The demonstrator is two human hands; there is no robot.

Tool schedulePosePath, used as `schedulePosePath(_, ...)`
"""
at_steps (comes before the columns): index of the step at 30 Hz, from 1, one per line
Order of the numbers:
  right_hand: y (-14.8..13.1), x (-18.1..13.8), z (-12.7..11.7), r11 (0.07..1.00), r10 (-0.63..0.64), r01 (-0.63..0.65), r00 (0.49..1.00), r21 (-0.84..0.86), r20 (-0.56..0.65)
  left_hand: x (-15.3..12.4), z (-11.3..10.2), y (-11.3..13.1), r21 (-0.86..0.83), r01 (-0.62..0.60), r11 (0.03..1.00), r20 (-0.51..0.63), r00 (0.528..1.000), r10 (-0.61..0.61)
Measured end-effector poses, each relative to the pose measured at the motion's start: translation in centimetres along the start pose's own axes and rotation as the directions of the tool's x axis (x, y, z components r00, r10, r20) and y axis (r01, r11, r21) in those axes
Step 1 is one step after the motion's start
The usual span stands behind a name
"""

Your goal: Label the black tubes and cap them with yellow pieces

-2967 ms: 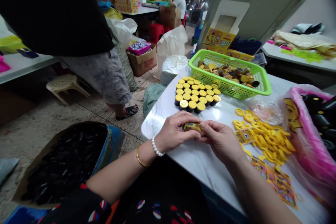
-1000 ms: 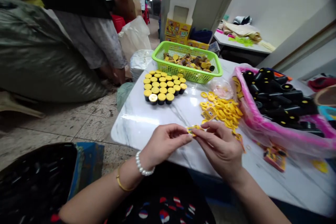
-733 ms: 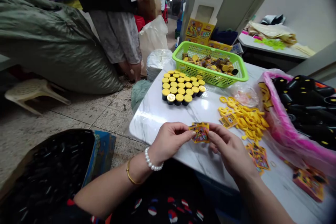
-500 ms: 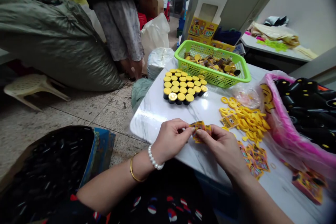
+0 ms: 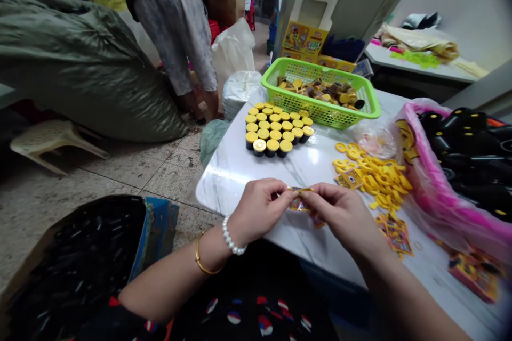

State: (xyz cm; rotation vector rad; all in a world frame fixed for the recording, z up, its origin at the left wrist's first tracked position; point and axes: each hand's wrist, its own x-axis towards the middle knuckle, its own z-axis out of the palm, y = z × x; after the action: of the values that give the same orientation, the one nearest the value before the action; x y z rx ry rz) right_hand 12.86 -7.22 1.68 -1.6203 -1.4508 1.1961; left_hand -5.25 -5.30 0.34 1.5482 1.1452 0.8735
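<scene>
My left hand [image 5: 257, 208] and my right hand [image 5: 341, 214] meet above the near part of the table. Both pinch a small printed yellow-orange label [image 5: 298, 204] between thumb and fingers; another printed piece shows below it by my right fingers. Just beyond stand rows of black pots with yellow lids [image 5: 275, 127]. Right of my right hand lie a heap of yellow plastic pieces [image 5: 384, 177] with a printed label [image 5: 349, 179] at its edge, and a small pile of printed labels [image 5: 396, 233] partly hidden by my right hand.
A green basket [image 5: 320, 113] holds labelled pots at the back. A pink-rimmed, plastic-lined container [image 5: 434, 173] of black parts stands right, near a stack of printed labels [image 5: 474, 277]. A box of black pieces [image 5: 76, 261] is at lower left. A person stands beside a big sack [image 5: 84, 64].
The label between my hands has been turned, its upper edge now seen nearly edge-on. My right hand has shifted slightly right. The view has moved a little.
</scene>
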Motion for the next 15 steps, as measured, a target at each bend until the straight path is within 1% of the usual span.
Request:
schedulePosePath(2, -0.3, 0.4, 0.7, 0.995, 0.031, -0.030, 0.999, 0.092, -0.012, -0.6, 0.0, 0.0, -0.063, 0.034, 0.997, -0.093, 0.995, -0.040)
schedulePosePath(4, 0.0, 0.6, 1.1, 0.987, 0.057, -0.051, 0.998, 0.155, -0.035, -1.4, 0.0, -0.1, -0.164, 0.071, 0.984, -0.187, 0.977, -0.102)
schedulePosePath(6, 0.5, 0.6, 1.2, 0.979, 0.089, -0.076, 0.994, 0.190, -0.060, -2.2, -0.1, -0.1, -0.209, 0.078, 0.975, -0.246, 0.961, -0.130)
schedulePosePath(9, 1.0, 0.5, 1.6, 0.975, 0.099, -0.073, 0.988, 0.209, -0.117, -3.0, 0.2, -0.3, -0.165, 0.036, 0.986, -0.301, 0.950, -0.085)
schedulePosePath(11, 0.9, 0.4, 1.9, 0.978, 0.082, -0.055, 0.988, 0.203, -0.129, -3.1, 0.4, -0.4, -0.142, -0.003, 0.990, -0.323, 0.945, -0.044)
schedulePosePath(13, 0.8, 0.2, 2.1, 0.980, 0.061, -0.034, 0.989, 0.197, -0.133, -2.9, 0.6, -0.5, -0.152, -0.029, 0.988, -0.338, 0.941, -0.025)
schedulePosePath(15, 0.6, 0.0, 2.4, 0.980, 0.045, -0.016, 0.989, 0.197, -0.142, -2.6, 0.8, -0.5, -0.181, -0.035, 0.983, -0.352, 0.936, -0.031)
